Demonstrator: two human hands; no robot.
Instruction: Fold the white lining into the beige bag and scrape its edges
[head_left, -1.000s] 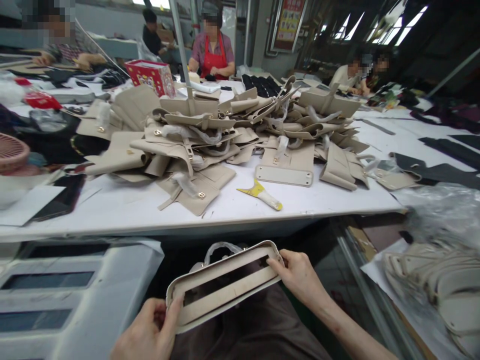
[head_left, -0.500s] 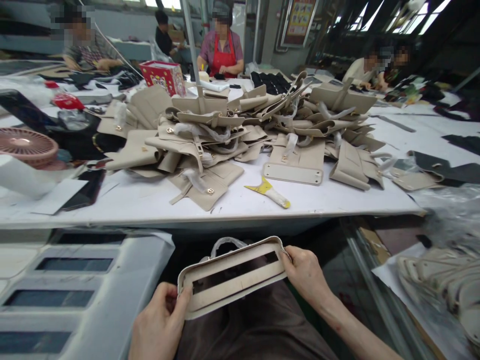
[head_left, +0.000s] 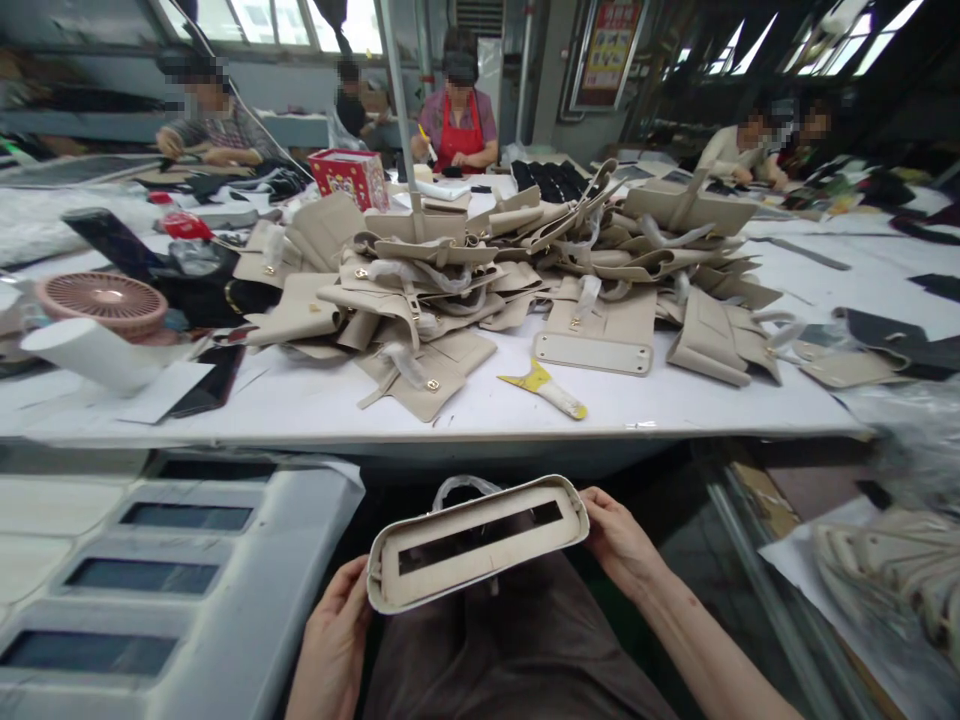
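Note:
Above my lap, a beige handbag body [head_left: 480,562] is held with its slotted underside facing me; a long dark slot runs along the middle. My left hand [head_left: 339,612] grips its left end, the fingers partly hidden behind the edge. At the right end, my right hand [head_left: 616,535] pinches the bag's side. A plastic-wrapped handle [head_left: 466,487] sticks up behind the far edge. On the table ahead lie a beige base panel [head_left: 592,354] with studs at its corners and a yellow-and-white tool [head_left: 546,388] with a pointed end.
Many beige bag pieces [head_left: 457,270] are heaped on the white table [head_left: 720,415]. A pink fan [head_left: 103,300] stands left. A grey slotted surface [head_left: 247,580] is at my lower left. Stacked beige panels [head_left: 892,570] lie at lower right. Several people work across the table.
The bag has tilted so its underside faces me more squarely. My left thumb has moved off the inner face to the outer end; my right thumb has also shifted outward. The camera view has shifted slightly.

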